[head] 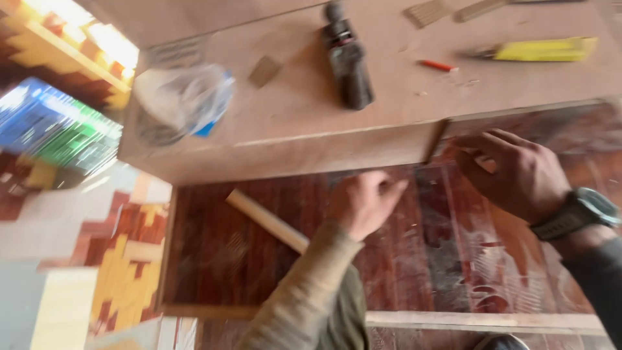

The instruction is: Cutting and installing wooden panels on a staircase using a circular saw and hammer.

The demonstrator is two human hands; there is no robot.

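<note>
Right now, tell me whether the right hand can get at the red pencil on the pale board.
Probably yes. The right hand sits at the near edge of the pale board, and the red pencil lies in the open farther up it. Nothing stands between them; the dark power tool lies off to the side.

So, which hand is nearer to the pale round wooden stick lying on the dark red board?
Left. The left hand is just right of the pale round wooden stick; the right hand is farther right, at the plywood edge.
</note>
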